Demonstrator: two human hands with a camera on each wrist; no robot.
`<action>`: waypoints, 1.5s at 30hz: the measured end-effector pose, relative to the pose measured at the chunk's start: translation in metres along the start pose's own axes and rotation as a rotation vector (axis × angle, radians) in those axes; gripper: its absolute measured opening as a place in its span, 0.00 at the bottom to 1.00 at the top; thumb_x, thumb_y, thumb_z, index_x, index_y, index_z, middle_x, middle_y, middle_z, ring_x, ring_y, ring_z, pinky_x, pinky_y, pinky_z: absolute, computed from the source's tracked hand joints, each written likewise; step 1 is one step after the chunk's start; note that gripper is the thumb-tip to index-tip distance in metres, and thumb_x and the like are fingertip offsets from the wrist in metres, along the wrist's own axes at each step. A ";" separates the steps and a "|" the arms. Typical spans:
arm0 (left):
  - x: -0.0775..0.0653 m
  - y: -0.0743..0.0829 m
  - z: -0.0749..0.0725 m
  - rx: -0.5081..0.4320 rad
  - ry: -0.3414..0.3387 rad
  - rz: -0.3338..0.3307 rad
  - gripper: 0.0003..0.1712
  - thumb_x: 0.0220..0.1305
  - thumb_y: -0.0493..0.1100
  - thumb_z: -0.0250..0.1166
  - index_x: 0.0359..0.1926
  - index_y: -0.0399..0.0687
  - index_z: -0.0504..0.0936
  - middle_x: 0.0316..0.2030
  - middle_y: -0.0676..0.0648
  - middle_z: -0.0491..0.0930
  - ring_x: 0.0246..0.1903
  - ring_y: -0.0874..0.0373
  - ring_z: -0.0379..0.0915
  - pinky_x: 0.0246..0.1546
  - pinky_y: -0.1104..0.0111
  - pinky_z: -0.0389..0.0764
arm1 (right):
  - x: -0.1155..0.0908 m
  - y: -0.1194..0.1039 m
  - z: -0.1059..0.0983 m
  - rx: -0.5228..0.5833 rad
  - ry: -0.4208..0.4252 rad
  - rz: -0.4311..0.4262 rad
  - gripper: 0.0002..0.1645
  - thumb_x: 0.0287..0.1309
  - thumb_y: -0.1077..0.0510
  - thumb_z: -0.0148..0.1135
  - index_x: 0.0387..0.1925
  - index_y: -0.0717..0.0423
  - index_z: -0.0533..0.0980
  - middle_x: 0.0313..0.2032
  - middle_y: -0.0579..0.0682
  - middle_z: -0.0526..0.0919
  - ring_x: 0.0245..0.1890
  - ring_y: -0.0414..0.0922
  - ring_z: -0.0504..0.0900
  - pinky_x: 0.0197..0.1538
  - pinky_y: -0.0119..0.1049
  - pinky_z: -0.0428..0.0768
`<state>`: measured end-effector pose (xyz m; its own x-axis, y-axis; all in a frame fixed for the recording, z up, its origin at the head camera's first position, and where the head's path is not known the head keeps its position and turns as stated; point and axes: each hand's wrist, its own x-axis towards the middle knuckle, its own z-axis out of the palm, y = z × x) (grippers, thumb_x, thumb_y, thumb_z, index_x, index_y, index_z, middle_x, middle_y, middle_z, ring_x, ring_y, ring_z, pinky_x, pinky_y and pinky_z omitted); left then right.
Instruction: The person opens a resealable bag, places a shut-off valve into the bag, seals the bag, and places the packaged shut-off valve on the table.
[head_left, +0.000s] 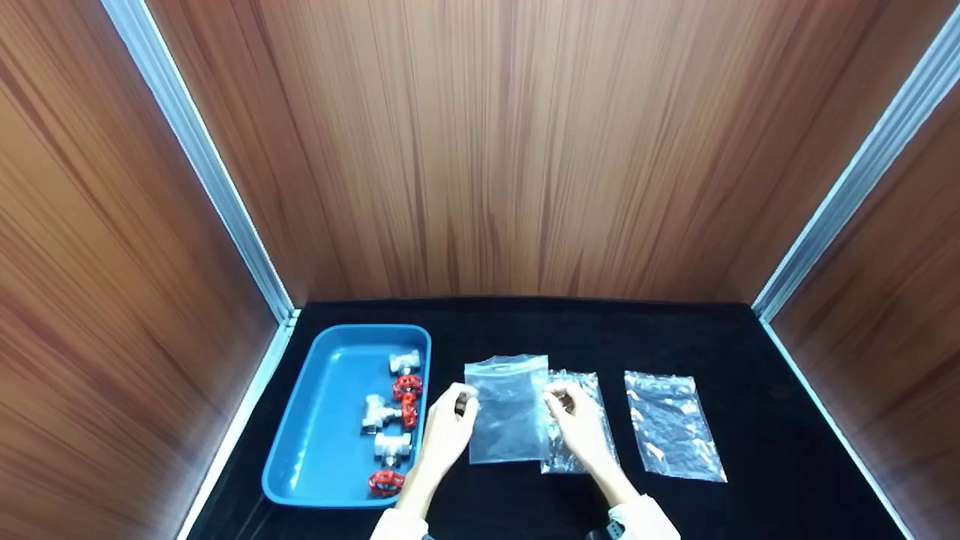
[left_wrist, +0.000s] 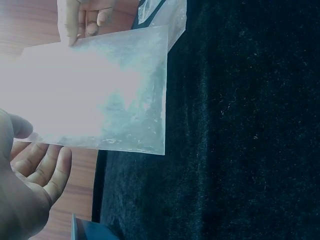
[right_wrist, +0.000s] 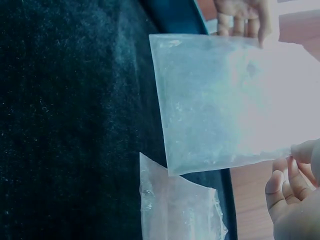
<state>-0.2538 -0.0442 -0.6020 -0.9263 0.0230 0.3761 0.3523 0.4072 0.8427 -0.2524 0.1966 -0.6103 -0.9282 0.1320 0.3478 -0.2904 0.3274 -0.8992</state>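
A clear plastic zip bag [head_left: 508, 412] is stretched flat between my two hands, over the black cloth. My left hand [head_left: 451, 418] pinches its left edge between thumb and fingers, while my right hand [head_left: 576, 420] pinches the opposite edge. Both wrist views show the bag [left_wrist: 120, 95] with strong glare across part of it and nothing visible inside. A second clear bag [head_left: 592, 390] lies partly hidden behind the right hand and the held bag. Further right, a third clear bag [head_left: 675, 424] lies by itself on the cloth.
Left of my hands stands a blue tray [head_left: 311, 420]. Along its right side lie several metal valves [head_left: 375, 414] with red handwheels [head_left: 386, 483]. Wood-grain panels [head_left: 510, 150] enclose the back and sides, with metal rails [head_left: 217, 172] at the corners.
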 end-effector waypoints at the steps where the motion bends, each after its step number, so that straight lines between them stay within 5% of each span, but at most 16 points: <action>1: 0.000 0.000 0.000 -0.007 0.003 0.009 0.05 0.71 0.32 0.64 0.43 0.44 0.84 0.34 0.48 0.85 0.34 0.62 0.81 0.36 0.72 0.82 | 0.000 -0.001 0.000 0.002 -0.004 -0.005 0.06 0.68 0.63 0.69 0.44 0.60 0.85 0.34 0.56 0.86 0.27 0.41 0.81 0.33 0.27 0.81; 15: -0.002 0.006 -0.003 -0.029 -0.039 -0.069 0.04 0.77 0.45 0.65 0.41 0.55 0.85 0.31 0.54 0.87 0.31 0.63 0.80 0.34 0.75 0.78 | 0.000 -0.002 -0.002 -0.012 -0.020 0.007 0.06 0.68 0.60 0.70 0.44 0.56 0.85 0.34 0.54 0.87 0.29 0.44 0.83 0.33 0.26 0.81; 27: -0.005 0.010 -0.002 -0.025 0.050 -0.063 0.06 0.77 0.46 0.65 0.38 0.58 0.84 0.29 0.56 0.88 0.29 0.65 0.79 0.34 0.76 0.77 | 0.000 -0.010 0.001 -0.085 0.037 -0.099 0.13 0.67 0.63 0.69 0.51 0.60 0.82 0.39 0.51 0.85 0.34 0.35 0.78 0.37 0.27 0.77; 34: -0.006 0.016 0.000 0.011 0.108 -0.016 0.05 0.77 0.45 0.65 0.40 0.57 0.84 0.30 0.56 0.88 0.30 0.61 0.80 0.35 0.74 0.78 | 0.002 -0.029 0.003 -0.096 -0.018 -0.201 0.26 0.69 0.61 0.68 0.66 0.56 0.75 0.44 0.51 0.84 0.38 0.39 0.80 0.39 0.32 0.82; 45: -0.011 0.028 0.008 0.138 0.118 0.145 0.02 0.73 0.43 0.68 0.43 0.57 0.86 0.31 0.59 0.81 0.30 0.68 0.77 0.34 0.69 0.82 | 0.002 -0.049 0.005 -0.089 -0.167 -0.234 0.39 0.73 0.56 0.66 0.80 0.47 0.64 0.52 0.52 0.84 0.40 0.45 0.85 0.40 0.34 0.85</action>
<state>-0.2345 -0.0254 -0.5860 -0.8421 -0.0133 0.5391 0.4516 0.5289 0.7186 -0.2416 0.1762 -0.5669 -0.8659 -0.1104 0.4879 -0.4866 0.4120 -0.7704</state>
